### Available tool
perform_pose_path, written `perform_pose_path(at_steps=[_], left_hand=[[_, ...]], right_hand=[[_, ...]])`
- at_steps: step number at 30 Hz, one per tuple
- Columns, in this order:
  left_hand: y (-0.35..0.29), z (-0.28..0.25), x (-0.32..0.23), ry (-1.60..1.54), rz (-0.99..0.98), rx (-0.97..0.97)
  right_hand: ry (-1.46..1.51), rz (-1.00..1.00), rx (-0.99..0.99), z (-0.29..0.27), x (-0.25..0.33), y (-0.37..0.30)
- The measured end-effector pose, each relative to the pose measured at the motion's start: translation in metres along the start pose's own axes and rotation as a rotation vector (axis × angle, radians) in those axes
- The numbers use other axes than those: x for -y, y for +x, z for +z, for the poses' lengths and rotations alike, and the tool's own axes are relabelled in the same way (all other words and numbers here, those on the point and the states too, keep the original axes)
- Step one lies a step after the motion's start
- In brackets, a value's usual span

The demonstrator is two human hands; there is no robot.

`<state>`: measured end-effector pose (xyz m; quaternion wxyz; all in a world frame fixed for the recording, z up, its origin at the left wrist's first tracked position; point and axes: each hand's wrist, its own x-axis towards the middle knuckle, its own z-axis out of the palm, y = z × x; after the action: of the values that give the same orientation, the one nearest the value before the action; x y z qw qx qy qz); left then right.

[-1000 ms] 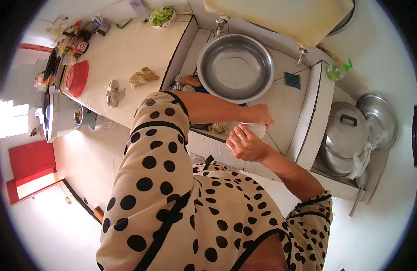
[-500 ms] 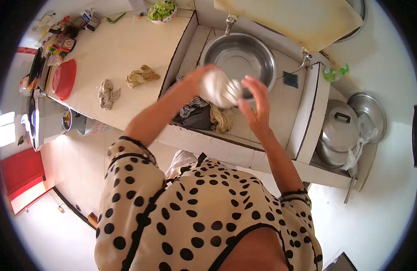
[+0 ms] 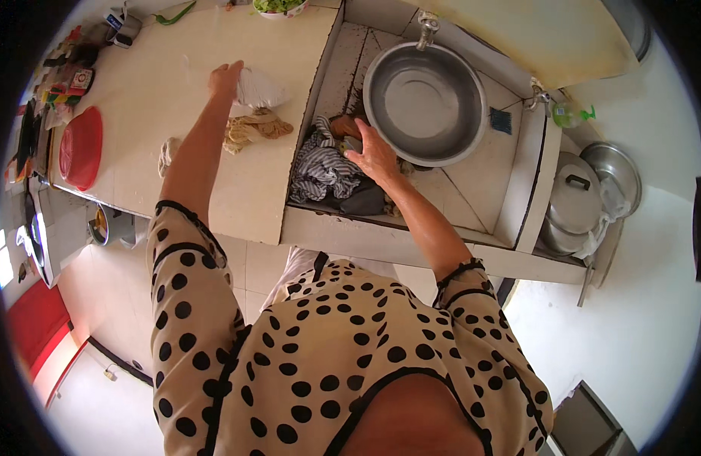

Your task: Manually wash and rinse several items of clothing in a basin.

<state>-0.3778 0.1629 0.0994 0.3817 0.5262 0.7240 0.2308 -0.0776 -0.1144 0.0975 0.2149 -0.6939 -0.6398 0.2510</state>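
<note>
Currently the left hand (image 3: 227, 80) is closed around one end of a soft, bunched white cloth (image 3: 261, 90), held at the far part of the broad cream countertop (image 3: 164, 64), left of the sink. Whether the cloth bears on the surface or hangs just over it, I cannot tell. Just on its near side lies a crumpled tan cloth (image 3: 253, 132), with a smaller off-white cloth (image 3: 166, 156) left of the forearm.

To set the bundle down well, I would lower it flat before loosening the fingers and favour the bare stretch on its far side, so it does not overlap the tan cloth. A limp cloth like this will probably slump as the grip eases.

The right hand (image 3: 375, 157) is open, thumb and fingers apart, over the sink's left part, beside a grey-and-white striped cloth (image 3: 324, 169) and a dark grey cloth (image 3: 365, 200); contact is unclear. A pinch on one loose fold should free a single piece from this tangle. Lifting toward the near left would give better clearance from the round, shiny metal basin (image 3: 384, 125), whose rim is close to those fingers.
</note>
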Motion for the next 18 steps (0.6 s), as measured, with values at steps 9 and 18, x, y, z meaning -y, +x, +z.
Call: perform_pose_path(at_steps=[9, 18], left_hand=[[-0.013, -0.004, 0.004, 0.218, 0.202, -0.069], [-0.167, 0.015, -0.084, 0.081, 1.053, -0.080]], right_hand=[[0.019, 0.195, 0.124, 0.004, -0.015, 0.024], [1.510, 0.515, -0.020, -0.072, -0.030, -0.024]])
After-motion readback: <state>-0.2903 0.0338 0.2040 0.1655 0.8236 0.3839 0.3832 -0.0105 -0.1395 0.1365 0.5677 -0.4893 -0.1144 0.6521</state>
